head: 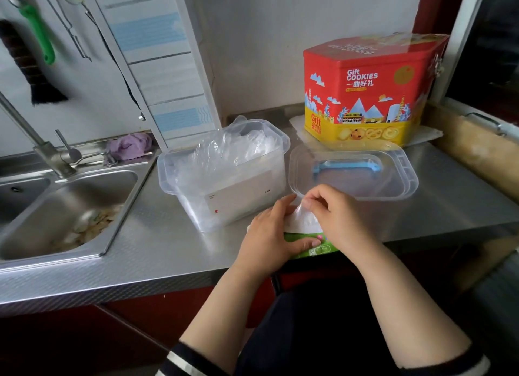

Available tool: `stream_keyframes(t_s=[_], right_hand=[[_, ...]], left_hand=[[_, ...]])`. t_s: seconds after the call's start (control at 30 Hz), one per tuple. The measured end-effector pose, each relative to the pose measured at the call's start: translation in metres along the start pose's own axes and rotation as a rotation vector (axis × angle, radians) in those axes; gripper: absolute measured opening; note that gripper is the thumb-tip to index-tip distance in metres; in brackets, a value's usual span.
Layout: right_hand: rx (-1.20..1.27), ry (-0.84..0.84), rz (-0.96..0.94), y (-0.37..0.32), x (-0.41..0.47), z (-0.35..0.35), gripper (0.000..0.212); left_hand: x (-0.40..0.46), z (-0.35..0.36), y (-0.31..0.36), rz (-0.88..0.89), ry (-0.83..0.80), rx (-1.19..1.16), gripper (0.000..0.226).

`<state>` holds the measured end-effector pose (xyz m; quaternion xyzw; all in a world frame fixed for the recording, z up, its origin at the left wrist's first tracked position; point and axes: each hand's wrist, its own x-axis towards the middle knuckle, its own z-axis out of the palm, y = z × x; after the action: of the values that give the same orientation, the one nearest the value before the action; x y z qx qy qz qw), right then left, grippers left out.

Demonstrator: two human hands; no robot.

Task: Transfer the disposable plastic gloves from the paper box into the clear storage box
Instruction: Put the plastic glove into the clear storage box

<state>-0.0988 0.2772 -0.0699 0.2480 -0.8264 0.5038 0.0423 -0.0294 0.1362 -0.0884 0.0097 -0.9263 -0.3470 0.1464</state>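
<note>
Two bare hands work at the near edge of a steel tabletop (174,240). The left hand (269,235) wraps around a green and white paper box (311,245), thumb pressed along its front, holding it steady. The right hand (339,215) pinches a thin clear sheet, a plastic glove (302,217), at the box's opening. Just behind and to the left stands the clear storage box (224,173), lid off, already holding a crumpled heap of gloves (236,148) that rises above its rim. Its clear lid (354,170), with a blue handle, lies upside down to the right. The risks, as a judgement: the film is slippery and clingy, so a pull may drag out several gloves or tear one; the paper box sits at the tabletop's edge and could slide off if the grip loosens; the piled gloves may spill over the rim or stop the lid closing. Further back, a red and yellow cookie tin (368,94) stands by the wall. To the left is a steel sink (70,207) with food scraps, a tap (36,142), a purple cloth (130,146), and utensils hanging above. Red cabinet fronts lie below.
</note>
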Motion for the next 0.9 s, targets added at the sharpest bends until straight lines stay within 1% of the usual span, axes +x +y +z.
stream_keyframes(t_s=[0.07, 0.17, 0.27, 0.33, 0.4, 0.43, 0.47, 0.5, 0.53, 0.57, 0.6, 0.63, 0.67, 0.7, 0.77, 0.8, 0.83, 0.9], right_hand=[[0.125, 0.094, 0.010, -0.004, -0.002, -0.003, 0.025], [0.336, 0.269, 0.014, -0.023, -0.004, -0.018, 0.021], [0.553, 0.458, -0.023, -0.045, -0.001, -0.041, 0.016], [0.662, 0.521, -0.060, -0.056, 0.000, -0.054, 0.015], [0.712, 0.533, -0.086, -0.061, -0.001, -0.058, 0.016], [0.721, 0.534, -0.096, -0.062, -0.002, -0.058, 0.016], [0.720, 0.538, -0.108, -0.062, -0.004, -0.057, 0.014], [0.715, 0.543, -0.124, -0.062, -0.005, -0.056, 0.013], [0.708, 0.548, -0.144, -0.063, -0.007, -0.054, 0.011], [0.707, 0.547, -0.163, -0.065, -0.009, -0.052, 0.010], [0.701, 0.536, -0.190, -0.067, -0.012, -0.049, 0.010], [0.668, 0.519, -0.231, -0.068, -0.014, -0.046, 0.010], [0.600, 0.496, -0.291, -0.069, -0.017, -0.043, 0.011], [0.509, 0.468, -0.360, -0.069, -0.018, -0.038, 0.012], [0.328, 0.432, -0.499, -0.066, -0.015, -0.027, 0.013], [0.242, 0.435, -0.572, -0.064, -0.010, -0.021, 0.015], [0.162, 0.449, -0.638, -0.064, -0.003, -0.014, 0.016], [0.047, 0.489, -0.733, -0.067, 0.014, 0.000, 0.018]], left_hand=[[0.001, -0.001, -0.001, -0.018, -0.007, 0.009, 0.094], [0.004, 0.000, -0.003, -0.021, 0.009, 0.065, 0.085], [0.007, -0.001, -0.003, 0.029, 0.005, 0.106, 0.087], [0.009, -0.003, -0.002, 0.062, -0.012, 0.156, 0.084], [0.010, -0.008, 0.004, 0.072, 0.007, 0.158, 0.071], [0.008, -0.013, 0.010, 0.069, 0.067, 0.094, 0.055], [0.006, -0.020, 0.020, 0.061, 0.165, -0.012, 0.035], [0.005, -0.026, 0.027, 0.034, 0.282, -0.162, 0.026], [0.004, -0.033, 0.035, 0.009, 0.400, -0.319, 0.041], [0.005, -0.042, 0.042, -0.023, 0.459, -0.456, 0.060], [0.006, -0.052, 0.049, -0.043, 0.442, -0.569, 0.076], [0.008, -0.062, 0.055, -0.064, 0.361, -0.677, 0.089], [0.010, -0.070, 0.061, -0.083, 0.242, -0.792, 0.096], [0.012, -0.078, 0.069, -0.106, 0.121, -0.903, 0.096], [0.018, -0.094, 0.079, -0.130, -0.031, -1.011, 0.086], [0.021, -0.100, 0.081, -0.116, -0.053, -1.007, 0.076], [0.023, -0.107, 0.083, -0.085, -0.038, -0.974, 0.060], [0.028, -0.119, 0.079, -0.042, 0.068, -0.916, 0.029]])
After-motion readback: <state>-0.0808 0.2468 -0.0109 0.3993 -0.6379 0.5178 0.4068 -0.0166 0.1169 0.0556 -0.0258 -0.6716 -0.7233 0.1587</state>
